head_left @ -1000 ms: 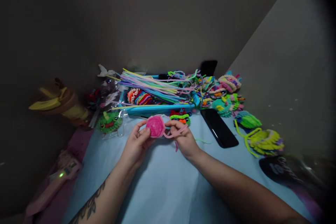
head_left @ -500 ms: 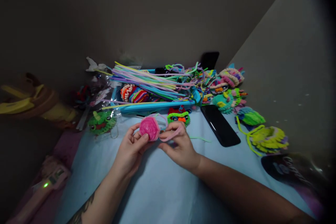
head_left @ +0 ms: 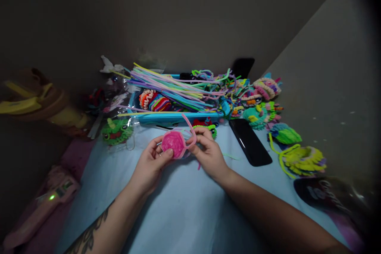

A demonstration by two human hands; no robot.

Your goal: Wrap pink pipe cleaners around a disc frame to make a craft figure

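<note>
A round pink disc of coiled pipe cleaner (head_left: 173, 144) is pinched at its left and lower edge by my left hand (head_left: 153, 160), thumb in front and fingers behind. At the disc's right side, my right hand (head_left: 208, 152) pinches a light pink pipe cleaner (head_left: 192, 127) that joins the disc's edge. One end of that strand stands up above my fingers, and a short pink end hangs below them. Just behind my right hand, a green and red pipe-cleaner figure (head_left: 205, 127) is partly hidden.
A blue tray (head_left: 181, 118) heaped with loose pipe cleaners (head_left: 169, 83) stands at the back. A black phone (head_left: 250, 143) lies to the right, near several fuzzy figures. At left are a green figure (head_left: 117, 131), a pink device with a green light (head_left: 44, 210) and a brown-yellow object (head_left: 56, 107).
The light pink strand, looped across my right fingers before, now points upward with its other end below. My right hand has turned slightly, and the disc has shifted a little right.
</note>
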